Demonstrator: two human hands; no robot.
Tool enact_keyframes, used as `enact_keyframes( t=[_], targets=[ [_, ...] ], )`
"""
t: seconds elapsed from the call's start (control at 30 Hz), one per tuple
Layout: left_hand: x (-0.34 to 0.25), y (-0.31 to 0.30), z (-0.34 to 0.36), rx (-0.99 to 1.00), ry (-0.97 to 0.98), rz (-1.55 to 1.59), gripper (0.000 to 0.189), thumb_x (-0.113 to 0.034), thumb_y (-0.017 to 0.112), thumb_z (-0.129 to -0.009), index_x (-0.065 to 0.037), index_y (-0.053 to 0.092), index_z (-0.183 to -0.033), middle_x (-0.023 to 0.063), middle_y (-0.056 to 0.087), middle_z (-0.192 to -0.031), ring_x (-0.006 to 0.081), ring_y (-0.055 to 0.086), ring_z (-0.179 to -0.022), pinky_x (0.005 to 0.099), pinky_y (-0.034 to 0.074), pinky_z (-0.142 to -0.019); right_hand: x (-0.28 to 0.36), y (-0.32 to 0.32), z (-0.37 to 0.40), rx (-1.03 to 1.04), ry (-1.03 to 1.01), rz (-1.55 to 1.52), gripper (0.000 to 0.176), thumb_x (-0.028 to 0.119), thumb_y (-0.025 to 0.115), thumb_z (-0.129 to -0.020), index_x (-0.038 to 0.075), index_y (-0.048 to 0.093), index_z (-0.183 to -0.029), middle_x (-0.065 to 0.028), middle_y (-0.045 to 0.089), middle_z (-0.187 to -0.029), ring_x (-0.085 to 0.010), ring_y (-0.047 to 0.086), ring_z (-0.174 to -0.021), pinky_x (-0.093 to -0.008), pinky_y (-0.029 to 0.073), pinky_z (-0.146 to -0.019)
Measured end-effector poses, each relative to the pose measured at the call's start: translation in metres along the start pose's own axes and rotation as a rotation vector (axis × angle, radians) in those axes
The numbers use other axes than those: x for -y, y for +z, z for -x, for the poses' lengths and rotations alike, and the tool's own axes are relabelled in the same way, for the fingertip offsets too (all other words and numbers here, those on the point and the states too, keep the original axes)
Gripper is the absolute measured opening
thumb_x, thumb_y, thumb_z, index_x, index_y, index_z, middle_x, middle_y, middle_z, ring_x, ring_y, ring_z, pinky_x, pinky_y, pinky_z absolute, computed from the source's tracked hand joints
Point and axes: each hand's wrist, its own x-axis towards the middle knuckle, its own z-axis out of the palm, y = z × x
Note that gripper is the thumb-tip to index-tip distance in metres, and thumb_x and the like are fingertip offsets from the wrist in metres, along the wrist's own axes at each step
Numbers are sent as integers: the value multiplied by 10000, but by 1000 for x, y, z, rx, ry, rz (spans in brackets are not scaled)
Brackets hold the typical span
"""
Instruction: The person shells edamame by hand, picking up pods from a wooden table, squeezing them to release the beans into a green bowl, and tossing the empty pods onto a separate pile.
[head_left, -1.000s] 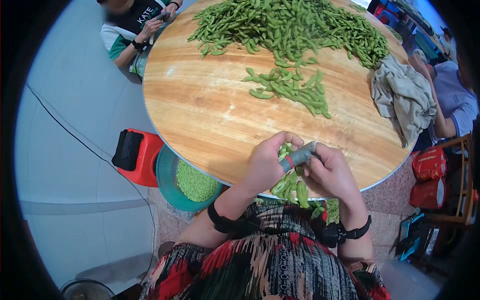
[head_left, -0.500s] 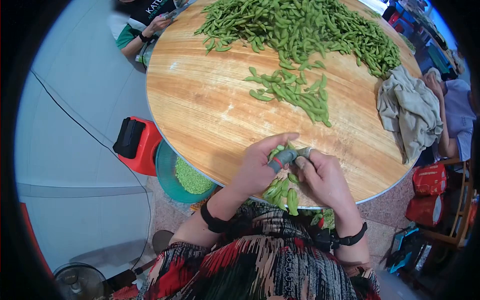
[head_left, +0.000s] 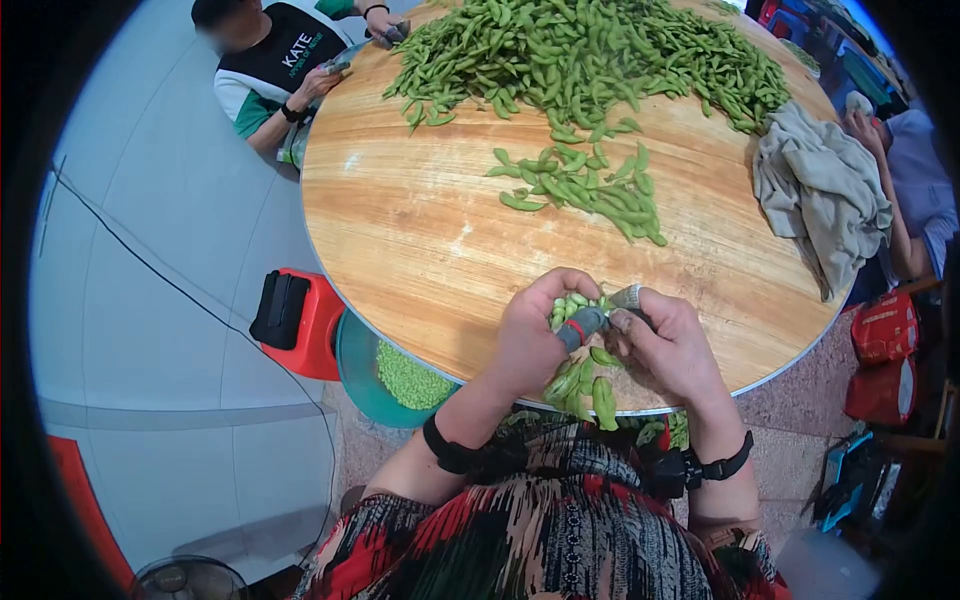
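Note:
Over the near edge of the round wooden table (head_left: 400, 270), my left hand (head_left: 535, 340) curls around several shelled green beans (head_left: 568, 308), a grey cover with a red band on its thumb. My right hand (head_left: 668, 340) pinches beside it, with grey covers on its fingertips; whatever lies between those fingers is too small to make out. Pods (head_left: 590, 385) lie at the table edge just below both hands. Farther off are a small group of pods (head_left: 590, 190) and a large heap of pods (head_left: 560, 50).
A teal basin (head_left: 365, 375) of shelled beans stands below the table at left, beside a red stool (head_left: 318, 330). A grey cloth (head_left: 825, 190) lies on the right edge. One person (head_left: 290, 60) is at upper left, another (head_left: 915, 190) at right.
The view has shifted, showing more of the person at upper left. My left fingers have curled inward, and more shelled beans show in that hand.

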Motion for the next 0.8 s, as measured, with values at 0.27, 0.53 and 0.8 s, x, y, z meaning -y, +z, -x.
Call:
enact_keyframes(
  t=[0.27, 0.53, 0.8],
  targets=[
    [-10, -2, 7, -2, -14, -117, 165, -35, 628, -803, -28, 596, -965, -10, 579, -808, 28, 509, -714, 182, 425, -624, -10, 5, -1, -77, -207, 242, 100, 78, 537, -820, -5, 530, -766, -88, 481, -557, -175, 468, -502, -300, 382, -501],
    [2, -13, 6, 155, -17, -11, 132, -51, 623, -809, -35, 569, -929, 13, 581, -804, 44, 504, -669, 184, 422, -601, -15, 1, 0, -20, -417, 400, 61, 69, 540, -799, 9, 549, -802, -147, 512, -627, -261, 513, -537, -327, 403, -518],
    [-24, -116, 37, -147, 203, 523, 117, -105, 529, -852, -48, 507, -951, 37, 526, -820, 71, 457, -615, 158, 338, -448, 26, -4, 7, 825, -216, 609, 153, 155, 580, -798, 59, 608, -914, -139, 592, -699, -275, 594, -629, -359, 457, -575]
  ],
)
